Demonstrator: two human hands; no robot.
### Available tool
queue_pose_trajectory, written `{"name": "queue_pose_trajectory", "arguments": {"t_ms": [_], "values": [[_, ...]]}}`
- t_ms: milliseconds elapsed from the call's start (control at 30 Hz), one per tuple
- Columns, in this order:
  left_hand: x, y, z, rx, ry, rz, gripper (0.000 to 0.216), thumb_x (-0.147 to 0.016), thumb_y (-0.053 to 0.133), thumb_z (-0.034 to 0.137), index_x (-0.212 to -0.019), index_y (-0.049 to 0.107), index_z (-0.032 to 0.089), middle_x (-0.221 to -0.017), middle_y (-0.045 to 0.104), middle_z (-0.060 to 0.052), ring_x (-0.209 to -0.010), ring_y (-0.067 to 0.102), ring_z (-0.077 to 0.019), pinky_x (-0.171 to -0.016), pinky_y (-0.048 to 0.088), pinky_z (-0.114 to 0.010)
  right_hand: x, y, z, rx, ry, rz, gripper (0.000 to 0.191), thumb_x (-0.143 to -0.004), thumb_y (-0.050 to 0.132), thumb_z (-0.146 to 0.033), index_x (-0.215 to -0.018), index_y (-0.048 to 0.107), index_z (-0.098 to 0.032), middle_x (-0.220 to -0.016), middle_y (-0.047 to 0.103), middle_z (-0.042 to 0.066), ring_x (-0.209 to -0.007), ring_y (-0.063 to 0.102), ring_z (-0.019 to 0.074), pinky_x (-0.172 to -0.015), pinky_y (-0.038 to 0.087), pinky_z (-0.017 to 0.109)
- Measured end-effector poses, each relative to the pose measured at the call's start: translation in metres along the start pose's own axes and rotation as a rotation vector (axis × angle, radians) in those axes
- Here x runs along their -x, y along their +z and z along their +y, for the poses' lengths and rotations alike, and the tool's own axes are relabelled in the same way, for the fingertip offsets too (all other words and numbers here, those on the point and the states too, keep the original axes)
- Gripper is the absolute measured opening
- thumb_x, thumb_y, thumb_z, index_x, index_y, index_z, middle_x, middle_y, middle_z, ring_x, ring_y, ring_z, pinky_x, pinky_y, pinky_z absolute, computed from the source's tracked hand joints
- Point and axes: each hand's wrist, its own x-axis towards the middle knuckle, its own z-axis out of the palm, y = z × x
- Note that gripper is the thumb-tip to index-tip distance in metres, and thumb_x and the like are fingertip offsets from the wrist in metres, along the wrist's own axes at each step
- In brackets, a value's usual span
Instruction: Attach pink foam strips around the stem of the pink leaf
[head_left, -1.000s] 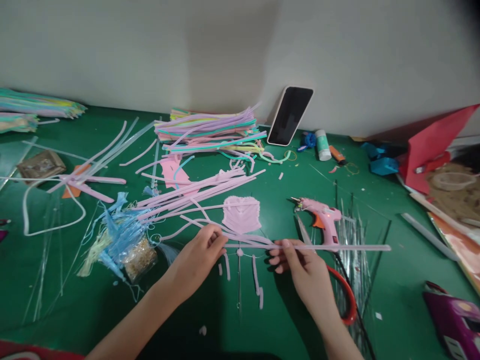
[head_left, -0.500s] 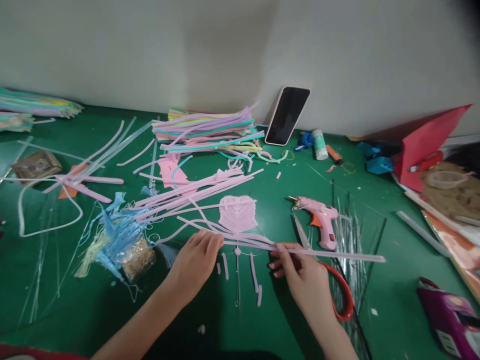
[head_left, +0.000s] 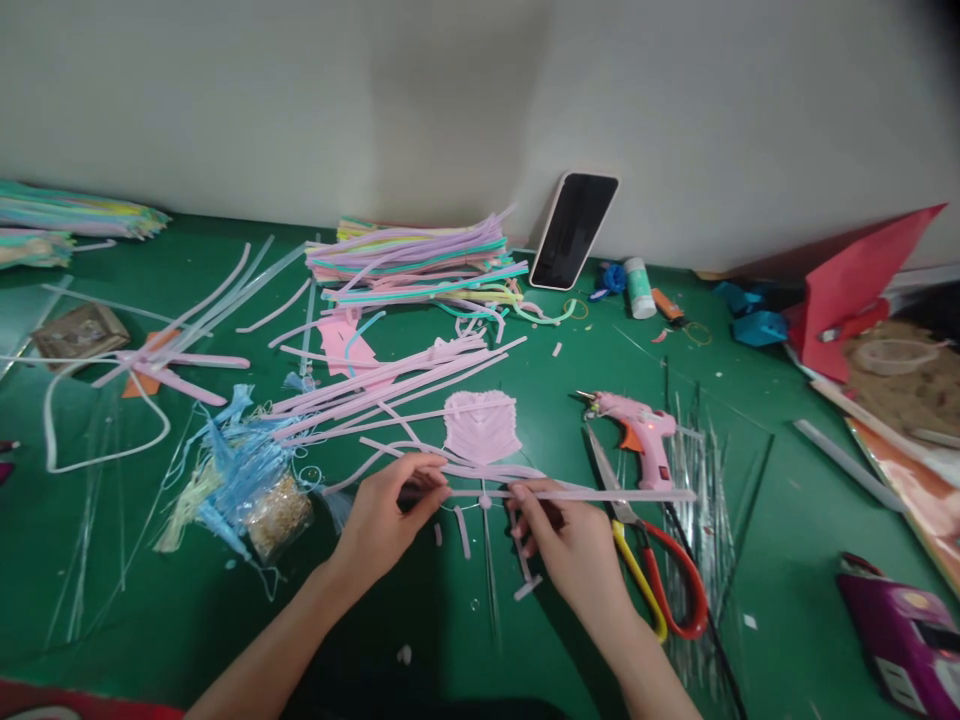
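Note:
A long pink pipe cleaner [head_left: 622, 495] runs level between my hands. My left hand [head_left: 394, 500] pinches its left end between thumb and fingertips. My right hand [head_left: 574, 535] is closed on it further along, and the rest sticks out to the right. Just beneath it lies a thin wire stem with a small pink knob [head_left: 485, 501]. Short cut pink pieces [head_left: 462, 533] lie near my hands. Behind are loose pink pipe cleaners [head_left: 495, 470] and a flat, ribbed pink shape [head_left: 481, 428] made of them.
Red-and-yellow-handled scissors [head_left: 649, 560] and a pink glue gun [head_left: 637, 430] lie to the right, beside clear strips [head_left: 701, 560]. Blue tassels [head_left: 247, 450] are at left. A phone [head_left: 574, 232] leans on the wall beside bundled pipe cleaners [head_left: 412, 255].
My right hand has slid left, closer to my left hand, drawing the pipe cleaner left with it. More of the scissors shows, including the yellow handle. A short cut piece near my right hand has turned.

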Motion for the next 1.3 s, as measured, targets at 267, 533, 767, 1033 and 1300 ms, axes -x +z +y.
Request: {"name": "queue_pose_trajectory", "arguments": {"t_ms": [267,533,767,1033,1300], "values": [[0.0,-0.023,0.003,0.265,-0.157,-0.049,0.036,-0.081,0.068,0.035,-0.112,0.058,0.021,-0.113,0.067,-0.008,-0.104,0.066,-0.0221,-0.086,0.058,-0.035,-0.006,0.008,-0.002,0.043,-0.042,-0.043,0.032,-0.09,0.049,-0.048,-0.091,0.068,-0.022,-0.065,0.065,0.002,-0.042,0.057,0.015,-0.042,0.046,0.026],[0.014,-0.032,-0.008,-0.006,-0.156,0.059,0.023,-0.084,0.061,0.038,-0.101,0.064,0.022,-0.095,0.071,-0.005,-0.088,0.07,-0.0215,-0.078,0.06,-0.036,0.0,-0.005,0.001,-0.125,0.015,0.201,0.038,-0.087,0.054,-0.051,-0.11,0.056,-0.02,-0.058,0.057,-0.003,-0.046,0.054,0.0143,-0.04,0.042,0.023],[0.008,-0.042,0.005,0.134,-0.22,0.108,0.029,-0.08,0.068,0.04,-0.101,0.064,0.022,-0.094,0.072,-0.006,-0.086,0.07,-0.0215,-0.073,0.06,-0.032,-0.003,-0.018,0.01,0.139,-0.149,0.353,0.029,-0.09,0.052,-0.045,-0.091,0.067,-0.02,-0.079,0.07,0.005,-0.069,0.065,0.0193,-0.067,0.051,0.031],[0.007,-0.018,0.0,0.253,-0.116,0.096,0.021,-0.088,0.06,0.036,-0.1,0.069,0.021,-0.116,0.068,-0.007,-0.109,0.063,-0.0236,-0.085,0.057,-0.032,-0.005,-0.004,0.003,0.178,-0.25,0.231,0.03,-0.096,0.042,-0.036,-0.096,0.067,-0.02,-0.09,0.071,0.008,-0.073,0.067,0.0195,-0.067,0.052,0.031],[-0.004,-0.007,0.023,-0.392,0.173,0.078,0.037,-0.099,0.03,0.042,-0.107,0.056,0.016,-0.092,0.06,-0.008,-0.07,0.06,-0.0175,-0.057,0.048,-0.029,-0.006,0.004,0.0,0.232,-0.372,0.206,0.041,-0.098,0.037,-0.025,-0.137,0.048,-0.018,-0.09,0.073,0.005,-0.068,0.067,0.0141,-0.067,0.054,0.024]]}}
